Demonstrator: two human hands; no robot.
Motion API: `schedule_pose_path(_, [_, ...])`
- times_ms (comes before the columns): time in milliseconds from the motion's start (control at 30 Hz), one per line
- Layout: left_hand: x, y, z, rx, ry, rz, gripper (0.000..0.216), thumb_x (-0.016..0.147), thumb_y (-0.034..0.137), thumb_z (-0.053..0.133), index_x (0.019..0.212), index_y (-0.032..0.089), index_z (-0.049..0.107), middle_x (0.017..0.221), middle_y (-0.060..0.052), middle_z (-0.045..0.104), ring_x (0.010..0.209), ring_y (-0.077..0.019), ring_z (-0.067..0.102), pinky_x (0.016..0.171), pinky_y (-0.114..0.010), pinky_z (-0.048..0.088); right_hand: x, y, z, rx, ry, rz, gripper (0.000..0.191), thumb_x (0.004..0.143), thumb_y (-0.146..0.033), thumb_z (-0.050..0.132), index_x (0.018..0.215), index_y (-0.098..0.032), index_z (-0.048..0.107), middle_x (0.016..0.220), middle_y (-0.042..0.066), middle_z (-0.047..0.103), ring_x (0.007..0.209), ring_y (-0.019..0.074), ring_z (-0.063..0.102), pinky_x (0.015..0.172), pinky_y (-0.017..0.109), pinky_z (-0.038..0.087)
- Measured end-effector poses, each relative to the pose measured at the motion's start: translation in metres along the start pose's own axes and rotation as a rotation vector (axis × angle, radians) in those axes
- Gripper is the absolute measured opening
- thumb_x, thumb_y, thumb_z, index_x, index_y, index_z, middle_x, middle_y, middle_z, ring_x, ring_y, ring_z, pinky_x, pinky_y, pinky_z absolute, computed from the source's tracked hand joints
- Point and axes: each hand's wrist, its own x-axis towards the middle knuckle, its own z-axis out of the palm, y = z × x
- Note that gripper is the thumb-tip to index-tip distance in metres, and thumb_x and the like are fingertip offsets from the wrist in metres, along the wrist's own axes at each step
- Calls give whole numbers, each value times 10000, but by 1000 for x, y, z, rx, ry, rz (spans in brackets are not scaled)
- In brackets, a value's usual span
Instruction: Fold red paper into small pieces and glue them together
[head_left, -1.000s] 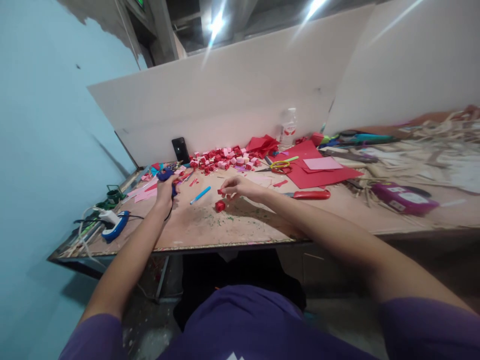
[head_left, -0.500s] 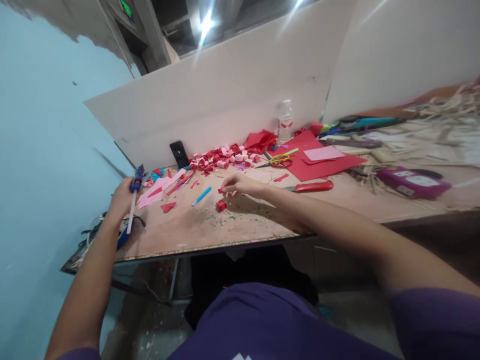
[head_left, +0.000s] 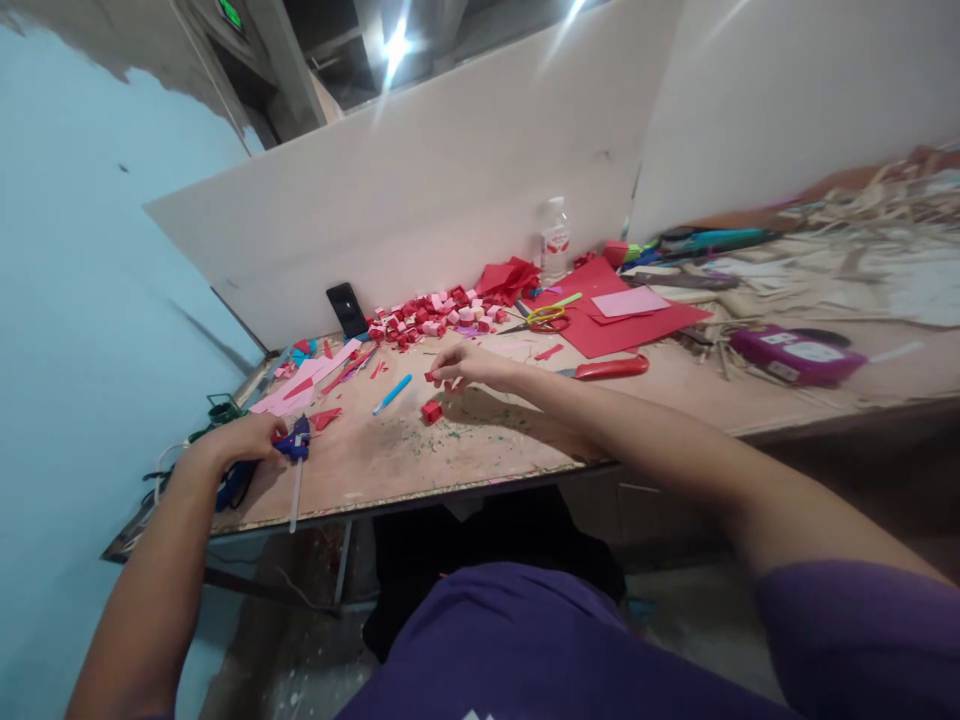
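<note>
At the table's left end, my left hand is closed on a blue glue gun. A whitish glue stick juts from the gun toward the table's front edge. Over the middle of the table, my right hand pinches a small red paper piece between thumb and fingers; its exact shape is partly hidden. Just below that hand a red paper cube rests on the tabletop. To the left of the cube lies a blue-handled craft knife.
Behind my right hand is a heap of red and pink cubes, beside a leaning phone. Scissors, red paper, a red-handled knife, a clear bottle and a purple tape measure lie or stand rightward.
My left hand has brought the glue gun down toward the tabletop and nearer the front edge. My right hand keeps its pinch above the cube. The view has shifted slightly.
</note>
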Motion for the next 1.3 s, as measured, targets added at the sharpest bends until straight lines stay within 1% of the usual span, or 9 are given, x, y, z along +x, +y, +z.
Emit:
schedule_pose_path(67, [-3, 12, -10, 61, 14, -32, 632, 607, 435, 766, 1175, 158, 750, 1222, -160, 763, 1132, -369, 699, 933, -395, 545, 0, 0, -1, 5, 11, -11, 193, 764, -333, 869, 801, -159, 794, 811, 85, 770, 656, 150, 696, 549, 220, 566])
schedule_pose_path(133, [-7, 37, -17, 96, 154, 3, 614, 729, 467, 712, 1264, 167, 714, 1339, -173, 711, 1212, -384, 661, 966, -423, 523, 0, -1, -1, 21, 36, -6, 202, 745, -329, 885, 784, -156, 788, 794, 88, 767, 639, 158, 698, 542, 231, 567])
schedule_pose_path(233, [-4, 95, -21, -90, 247, 323, 457, 908, 423, 569, 1291, 211, 700, 1281, -113, 740, 1099, -280, 709, 972, -369, 518, -3, -6, -1, 53, 84, 17, 189, 736, -305, 879, 757, -154, 768, 739, 83, 749, 608, 168, 696, 537, 252, 570])
schedule_pose_path(333, [16, 149, -13, -341, 223, 699, 481, 882, 371, 650, 1346, 244, 667, 1360, -87, 700, 1071, -238, 700, 985, -355, 520, -6, -12, 0, 78, 126, 18, 156, 750, -278, 836, 738, -158, 737, 692, 67, 727, 582, 158, 677, 531, 255, 564])
schedule_pose_path(467, [48, 186, 6, -611, 130, 780, 498, 790, 325, 757, 1273, 212, 707, 1348, -118, 688, 1009, -234, 688, 945, -371, 529, -8, -16, 1, 115, 168, 11, 111, 727, -216, 793, 715, -157, 700, 665, 54, 707, 563, 139, 647, 508, 233, 527])
schedule_pose_path(700, [41, 188, 29, -1095, 19, 598, 242, 790, 249, 746, 1020, 193, 695, 801, -26, 673, 713, -156, 630, 662, -287, 489, -11, -19, 4, 150, 122, -28, 138, 719, -241, 804, 764, -151, 709, 725, 57, 712, 583, 134, 640, 554, 254, 523])
schedule_pose_path(800, [36, 187, 26, -1313, 93, 599, 213, 805, 237, 739, 987, 205, 631, 799, 0, 639, 679, -132, 613, 637, -272, 480, -14, -23, 5, 150, 96, -58, 179, 729, -285, 817, 798, -161, 709, 777, 53, 718, 681, 157, 687, 634, 273, 561])
schedule_pose_path(967, [51, 182, 16, -1215, 325, 648, 274, 757, 278, 820, 933, 174, 638, 932, -36, 681, 829, -151, 655, 748, -286, 514, -18, -30, 8, 171, 40, -149, 244, 748, -355, 842, 838, -171, 710, 846, 49, 740, 793, 166, 712, 755, 295, 598])
schedule_pose_path(1300, [56, 181, 21, -1132, 372, 614, 298, 768, 327, 819, 962, 179, 647, 959, -51, 723, 815, -166, 683, 725, -298, 518, -19, -33, 13, 93, 42, -187, 200, 741, -324, 836, 817, -177, 725, 855, 26, 702, 793, 152, 674, 788, 311, 579])
